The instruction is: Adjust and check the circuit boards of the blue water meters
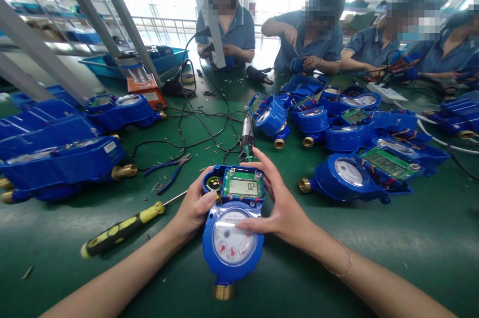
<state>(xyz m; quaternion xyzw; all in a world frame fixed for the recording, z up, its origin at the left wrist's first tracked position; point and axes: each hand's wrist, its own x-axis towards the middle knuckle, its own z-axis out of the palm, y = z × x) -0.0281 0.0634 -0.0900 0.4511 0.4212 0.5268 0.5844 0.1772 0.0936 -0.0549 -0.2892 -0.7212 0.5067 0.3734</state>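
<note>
A blue water meter (209, 248) lies in front of me, its round dial facing up and its brass threaded end toward me. Its upper housing is uncovered, showing a green circuit board with a small display (241, 187) that reads 0.2, and a round black part beside it. My left hand (198, 203) grips the housing's left side, thumb at the black part. On the right side, my right hand (280, 203) holds the meter, thumb across the dial and fingers behind the housing. Just beyond it, an electric screwdriver (247, 131) is partly hidden by my right fingers.
A yellow-black screwdriver (121, 228) and blue-handled pliers (170, 172) lie at left among loose screws. More blue meters (56, 158) stand at left, others (344, 178) at right. Black cables (183, 123) cross the green table. Several co-workers sit opposite; a blue bin (168, 61) stands behind.
</note>
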